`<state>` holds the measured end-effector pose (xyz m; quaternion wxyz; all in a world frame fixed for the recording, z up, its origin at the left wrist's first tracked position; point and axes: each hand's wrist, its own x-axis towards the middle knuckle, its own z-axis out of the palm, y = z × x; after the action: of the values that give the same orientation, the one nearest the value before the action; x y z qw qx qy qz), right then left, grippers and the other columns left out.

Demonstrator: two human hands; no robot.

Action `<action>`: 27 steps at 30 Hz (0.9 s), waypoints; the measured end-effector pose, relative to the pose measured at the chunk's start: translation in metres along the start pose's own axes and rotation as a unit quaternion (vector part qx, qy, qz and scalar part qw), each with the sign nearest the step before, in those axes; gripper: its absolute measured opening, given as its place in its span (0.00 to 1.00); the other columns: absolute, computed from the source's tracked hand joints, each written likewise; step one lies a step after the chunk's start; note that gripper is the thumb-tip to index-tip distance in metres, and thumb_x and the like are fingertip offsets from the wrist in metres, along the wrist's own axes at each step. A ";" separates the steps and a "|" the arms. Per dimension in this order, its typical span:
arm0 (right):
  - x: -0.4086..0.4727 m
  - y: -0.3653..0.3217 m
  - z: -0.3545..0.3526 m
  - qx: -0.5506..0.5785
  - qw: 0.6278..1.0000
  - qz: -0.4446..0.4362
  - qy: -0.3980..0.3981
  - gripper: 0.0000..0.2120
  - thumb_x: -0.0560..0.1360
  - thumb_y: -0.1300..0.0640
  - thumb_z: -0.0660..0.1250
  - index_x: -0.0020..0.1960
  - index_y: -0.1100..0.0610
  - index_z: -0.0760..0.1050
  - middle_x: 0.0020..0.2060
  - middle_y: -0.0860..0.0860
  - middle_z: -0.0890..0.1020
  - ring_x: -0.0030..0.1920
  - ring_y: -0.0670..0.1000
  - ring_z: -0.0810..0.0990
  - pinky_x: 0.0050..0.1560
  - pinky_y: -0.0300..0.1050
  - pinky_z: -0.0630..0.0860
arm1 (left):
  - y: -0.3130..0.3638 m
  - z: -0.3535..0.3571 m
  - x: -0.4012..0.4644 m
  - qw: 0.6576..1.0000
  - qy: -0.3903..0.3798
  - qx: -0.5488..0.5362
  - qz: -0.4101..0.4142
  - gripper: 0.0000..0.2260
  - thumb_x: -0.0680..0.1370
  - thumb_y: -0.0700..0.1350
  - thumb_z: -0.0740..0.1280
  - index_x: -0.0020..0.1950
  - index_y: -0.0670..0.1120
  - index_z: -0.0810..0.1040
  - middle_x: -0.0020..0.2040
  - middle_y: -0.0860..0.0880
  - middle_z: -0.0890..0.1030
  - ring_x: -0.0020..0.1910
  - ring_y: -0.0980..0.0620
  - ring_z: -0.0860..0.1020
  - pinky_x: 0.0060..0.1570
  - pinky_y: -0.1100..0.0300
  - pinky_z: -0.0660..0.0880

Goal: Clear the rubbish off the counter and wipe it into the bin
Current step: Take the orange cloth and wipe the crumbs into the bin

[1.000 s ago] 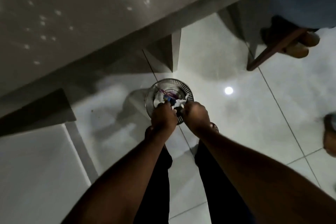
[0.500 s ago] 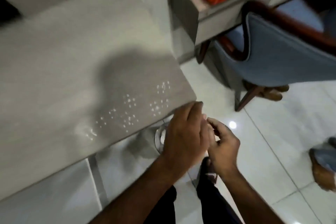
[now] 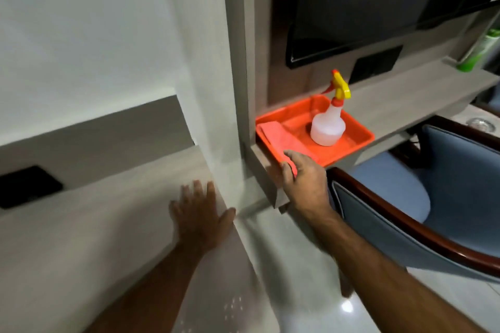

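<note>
Left hand (image 3: 201, 217) flat on grey worktop (image 3: 89, 227), palm down, fingers spread wide, holding nothing; thumb at the worktop's right edge, close to the white wall corner (image 3: 213, 105). Small pale specks (image 3: 232, 307) on the near right part of the worktop, near the edge, well apart from the left hand.

Right hand (image 3: 305, 178) reaching far and right to an orange tray (image 3: 362, 134) on a second, higher grey worktop (image 3: 400, 105). Fingers curled over the tray's near left rim, fingertips (image 3: 290, 155) touching the folded orange-pink cloth (image 3: 281, 140) lying along the tray's left side. Grip partly closed; cannot tell whether the cloth or the rim is actually clamped.

White spray bottle (image 3: 328, 130) with yellow-and-red trigger head, upright in the tray, right of the cloth and apart from the right hand.

Black screen (image 3: 365, 5) mounted on the wall panel above the tray. Green bottle (image 3: 479, 48) far right on the higher worktop, blurred. Black socket plate (image 3: 27, 186) in the grey wall strip, far left.

Blue upholstered chair with dark wooden frame (image 3: 405, 213) just right of the right forearm, partly under the higher worktop. Glossy pale tiled floor (image 3: 305, 286) between worktop and chair. Bin not visible in this view.
</note>
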<state>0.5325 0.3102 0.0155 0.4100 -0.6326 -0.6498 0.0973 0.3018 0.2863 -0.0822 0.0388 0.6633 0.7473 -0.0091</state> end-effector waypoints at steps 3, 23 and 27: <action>0.057 0.017 0.026 -0.055 0.992 0.068 -0.086 0.16 0.77 0.59 0.67 0.64 0.59 0.78 0.59 0.60 0.83 0.57 0.61 0.82 0.60 0.51 0.77 | -0.001 0.003 0.008 1.000 0.001 -0.001 -0.013 0.42 0.68 0.72 0.55 0.76 0.50 0.60 0.78 0.42 0.61 0.77 0.35 0.55 0.65 0.30 0.56; 0.085 0.040 0.044 -0.162 0.982 0.019 -0.095 0.15 0.74 0.55 0.67 0.59 0.56 0.77 0.53 0.63 0.79 0.52 0.65 0.80 0.52 0.57 0.78 | 0.003 0.003 0.005 1.000 -0.003 -0.011 -0.015 0.43 0.68 0.72 0.50 0.78 0.50 0.53 0.81 0.42 0.53 0.79 0.36 0.48 0.71 0.29 0.50; -0.011 0.018 -0.007 0.005 0.996 -0.034 0.082 0.15 0.69 0.59 0.67 0.56 0.55 0.78 0.49 0.55 0.81 0.48 0.53 0.78 0.49 0.44 0.72 | 0.016 -0.021 -0.005 0.999 -0.026 -0.018 -0.016 0.39 0.74 0.66 0.56 0.79 0.46 0.52 0.80 0.39 0.53 0.78 0.34 0.49 0.72 0.31 0.51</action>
<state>0.5482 0.3006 0.0038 0.4682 -0.6137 -0.6348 0.0345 0.3175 0.2847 -0.0604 0.0697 0.6499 0.7567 -0.0137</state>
